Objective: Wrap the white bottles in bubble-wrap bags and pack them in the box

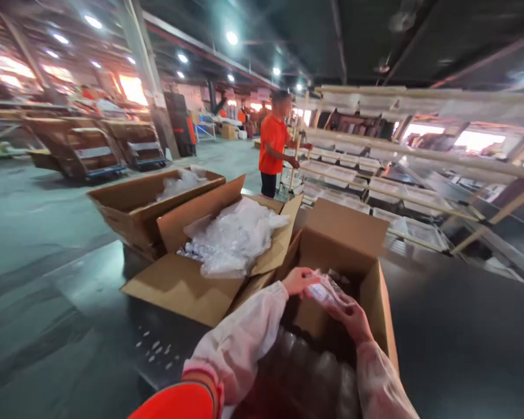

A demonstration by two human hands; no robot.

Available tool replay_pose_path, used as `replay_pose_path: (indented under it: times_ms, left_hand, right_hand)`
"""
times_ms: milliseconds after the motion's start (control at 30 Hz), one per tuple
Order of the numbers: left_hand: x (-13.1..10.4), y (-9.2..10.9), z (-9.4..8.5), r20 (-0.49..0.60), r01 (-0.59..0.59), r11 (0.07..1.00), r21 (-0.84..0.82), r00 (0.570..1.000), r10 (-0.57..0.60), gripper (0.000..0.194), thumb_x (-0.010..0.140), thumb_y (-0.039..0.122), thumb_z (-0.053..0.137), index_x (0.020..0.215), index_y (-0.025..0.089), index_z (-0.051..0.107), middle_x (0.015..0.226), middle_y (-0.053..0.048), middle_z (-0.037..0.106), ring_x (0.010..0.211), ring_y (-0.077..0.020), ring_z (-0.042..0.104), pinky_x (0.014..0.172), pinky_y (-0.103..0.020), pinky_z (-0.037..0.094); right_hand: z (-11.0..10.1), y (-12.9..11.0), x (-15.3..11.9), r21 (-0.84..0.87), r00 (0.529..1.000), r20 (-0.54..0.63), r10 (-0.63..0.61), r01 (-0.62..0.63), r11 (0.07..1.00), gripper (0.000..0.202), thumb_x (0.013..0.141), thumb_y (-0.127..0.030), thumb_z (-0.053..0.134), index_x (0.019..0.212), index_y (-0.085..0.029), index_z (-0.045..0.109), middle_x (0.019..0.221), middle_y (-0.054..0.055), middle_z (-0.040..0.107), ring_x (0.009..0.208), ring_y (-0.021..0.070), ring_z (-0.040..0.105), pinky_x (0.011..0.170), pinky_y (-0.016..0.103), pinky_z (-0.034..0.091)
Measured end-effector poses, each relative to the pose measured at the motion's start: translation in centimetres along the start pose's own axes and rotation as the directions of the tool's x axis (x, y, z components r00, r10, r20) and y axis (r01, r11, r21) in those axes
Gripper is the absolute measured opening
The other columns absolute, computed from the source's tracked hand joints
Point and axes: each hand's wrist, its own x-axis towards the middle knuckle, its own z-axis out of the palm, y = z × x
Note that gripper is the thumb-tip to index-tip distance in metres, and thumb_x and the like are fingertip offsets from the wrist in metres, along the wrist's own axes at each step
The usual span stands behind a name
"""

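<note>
- The left hand point(300, 281) pinches the far end of a small, clear plastic-wrapped packet point(325, 292) between thumb and fingers.
- The right hand point(353, 318) grips the packet's near end, its fingers bent against the plastic; exactly how each finger sits is too blurred to tell.
- The packet is held tilted above the opening of a deep brown cardboard box point(344, 230) with raised flaps.
- Pale, rounded, translucent items point(325, 369) lie in rows in the near part of that box.
- Just left of it, an open brown carton with spread flaps point(179, 286) holds a heap of crumpled clear plastic bags point(240, 235).
- Farther left stands a long open cardboard box point(122, 212) with more clear plastic inside.
- Small white flecks point(156, 349) dot the dark, smooth tabletop point(445, 331).
- Beyond, a person in an orange shirt point(271, 142) stands beside a tiered rack of pale trays point(423, 203).
</note>
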Motion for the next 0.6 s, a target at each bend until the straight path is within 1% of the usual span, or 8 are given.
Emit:
replay_pose_path:
  times_ms: [100,233,300,367,433,500,567,600]
  left_hand:
    - [-0.1,-0.4,-0.6,-0.005,0.047,0.998,0.043,0.999,-0.047,0.044,0.080,0.050,0.053,0.096,0.010,0.063,0.050,0.005,0.052,0.035,-0.0048,0.043,0.034,-0.016,0.027]
    - [-0.1,-1.1,-2.0,0.173,0.043,0.999,0.002,0.984,-0.043,0.057,0.069,0.043,0.070,0.116,0.014,0.054,0.054,0.008,0.051,0.035,-0.0022,0.035,0.036,-0.016,0.023]
    - [0.0,-1.5,-2.5,0.241,0.062,0.998,0.019,0.968,-0.065,0.059,0.070,0.045,0.068,0.117,0.014,0.053,0.052,0.008,0.048,0.033,-0.0014,0.029,0.036,-0.017,0.019]
    - [0.0,-2.2,-2.3,0.299,0.124,0.983,0.134,0.941,-0.159,0.052,0.074,0.049,0.061,0.111,0.014,0.058,0.048,0.009,0.044,0.032,-0.0018,0.024,0.035,-0.019,0.015]
    - [-0.2,-3.1,-1.0,0.375,0.183,0.945,0.273,0.884,-0.279,0.043,0.072,0.046,0.064,0.099,0.014,0.064,0.043,0.008,0.043,0.031,-0.0032,0.026,0.035,-0.019,0.016]
    - [-0.8,-4.3,1.2,0.460,0.206,0.909,0.361,0.809,-0.366,0.028,0.062,0.035,0.073,0.080,0.015,0.069,0.040,0.006,0.044,0.032,-0.0055,0.031,0.036,-0.020,0.023]
    - [-1.7,-5.5,3.9,0.514,0.199,0.897,0.396,0.761,-0.396,0.016,0.052,0.021,0.077,0.064,0.017,0.068,0.041,0.005,0.049,0.036,-0.0086,0.039,0.042,-0.023,0.033]
    - [-2.2,-6.2,5.2,0.528,0.188,0.896,0.402,0.752,-0.394,0.016,0.049,0.014,0.076,0.061,0.019,0.067,0.043,0.005,0.051,0.040,-0.0099,0.042,0.047,-0.025,0.039]
  right_hand:
    - [0.8,0.5,-0.2,-0.076,0.999,0.040,-0.013,0.016,0.997,0.056,0.049,-0.044,0.078,0.095,-0.014,0.066,0.087,0.009,0.069,0.080,0.0241,0.063,0.071,0.035,0.052]
    - [1.4,1.4,-0.5,-0.115,0.988,0.138,0.076,-0.060,0.992,0.051,0.058,-0.050,0.069,0.094,-0.014,0.068,0.074,0.005,0.068,0.058,0.0160,0.058,0.052,0.028,0.048]
    - [1.2,1.7,-0.7,-0.150,0.975,0.181,0.126,-0.100,0.984,0.046,0.064,-0.049,0.063,0.093,-0.014,0.069,0.063,0.002,0.065,0.045,0.0121,0.051,0.044,0.026,0.043]
    - [0.7,1.8,-0.8,-0.210,0.964,0.211,0.163,-0.118,0.971,0.035,0.066,-0.043,0.062,0.083,-0.014,0.071,0.054,0.001,0.062,0.041,0.0106,0.048,0.042,0.024,0.040]
    - [0.0,1.8,-0.8,-0.290,0.961,0.213,0.178,-0.112,0.950,0.020,0.062,-0.033,0.067,0.067,-0.014,0.071,0.048,0.000,0.059,0.042,0.0109,0.049,0.045,0.023,0.038]
    - [-0.9,1.8,-0.7,-0.369,0.973,0.162,0.165,-0.095,0.924,0.010,0.060,-0.024,0.068,0.057,-0.014,0.070,0.047,0.001,0.059,0.049,0.0119,0.054,0.050,0.022,0.038]
    - [-1.6,1.8,-0.5,-0.431,0.988,0.076,0.136,-0.091,0.898,0.010,0.064,-0.021,0.066,0.059,-0.014,0.070,0.051,0.001,0.062,0.056,0.0132,0.057,0.056,0.023,0.038]
    - [-1.9,1.8,-0.4,-0.453,0.992,0.033,0.124,-0.095,0.886,0.011,0.066,-0.022,0.064,0.063,-0.014,0.072,0.054,0.002,0.064,0.059,0.0140,0.058,0.057,0.023,0.039]
